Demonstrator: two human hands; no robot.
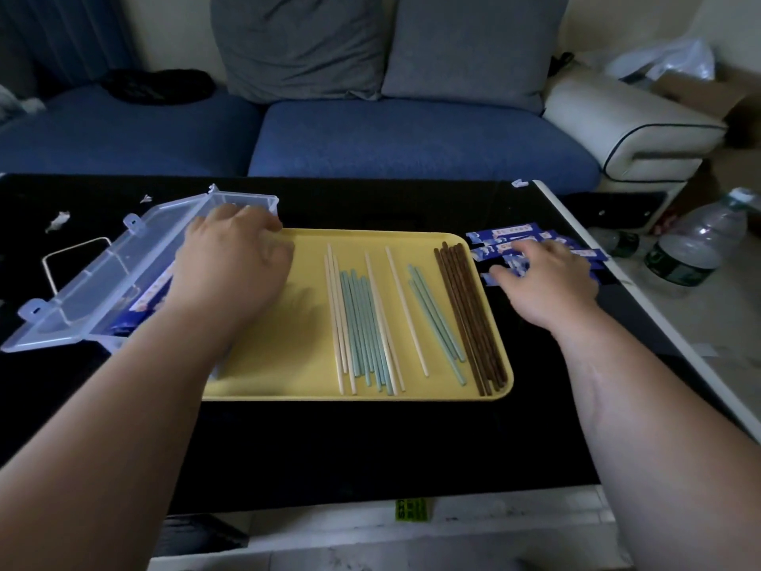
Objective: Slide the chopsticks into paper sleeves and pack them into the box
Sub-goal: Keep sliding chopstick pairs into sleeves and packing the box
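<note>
**Reaching to both sides of the chopstick tray**

At the far left a clear, hard plastic box (86, 294) lies on the black matte counter (329, 447), its hinged lid thrown open and tilted away to the left. Inside it lie blue printed paper sleeves already packed (150, 292), partly hidden. The left hand (234, 261) rests palm-down over the box's right side, where it meets the tray. Its fingers bend downward at the far corner; whether they grip anything cannot be told.

Just beside the box sits a flat yellow rectangular tray with rounded corners (280, 364). On it, bare and unsleeved, lie slim pale wooden chopsticks (338, 323), smooth teal chopsticks (362, 323) and, along the right rim, a tight row of dark brown chopsticks (469, 315). Neither hand touches them.

Right of the tray, a loose heap of blue paper sleeves (510, 232) lies on the counter. The right hand (547, 282) lies on this heap, fingers spread and nearly straight, thumb pointing toward the tray, clasping nothing.
</note>
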